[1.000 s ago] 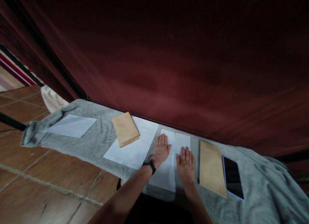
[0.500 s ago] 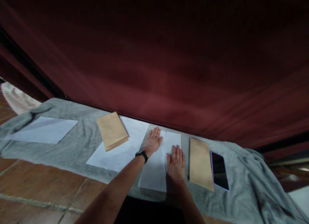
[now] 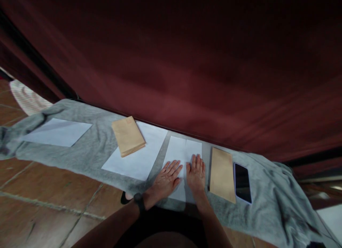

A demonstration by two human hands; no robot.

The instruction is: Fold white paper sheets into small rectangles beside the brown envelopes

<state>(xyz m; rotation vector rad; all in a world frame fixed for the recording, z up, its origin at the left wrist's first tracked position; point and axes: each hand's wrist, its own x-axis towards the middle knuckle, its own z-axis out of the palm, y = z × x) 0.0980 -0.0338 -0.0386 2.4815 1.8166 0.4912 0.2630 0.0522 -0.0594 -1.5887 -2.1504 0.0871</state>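
Observation:
A creased white sheet [image 3: 177, 148] lies in front of me on the grey cloth. My left hand [image 3: 167, 178], with a dark band on its wrist, rests flat on the sheet's near left part, fingers spread. On the right part of the same sheet lies my right hand [image 3: 196, 174], palm down with fingers extended. Neither hand grips anything. To the right of the sheet is a brown envelope [image 3: 222, 175], with a phone [image 3: 242, 182] beside it. A stack of brown envelopes [image 3: 128, 135] sits partly on another white sheet [image 3: 139, 166] at the left.
The grey cloth [image 3: 98, 148] covers a long low surface against a dark red panel [image 3: 171, 80]. Another white sheet [image 3: 58, 132] lies at the cloth's far left. Brown floor tiles [image 3: 53, 198] show below, and a striped light fabric [image 3: 29, 98] hangs at the left edge.
My left hand has slid from the far part of the sheet toward me. My right hand remains flat on the sheet. The whole view has shifted slightly.

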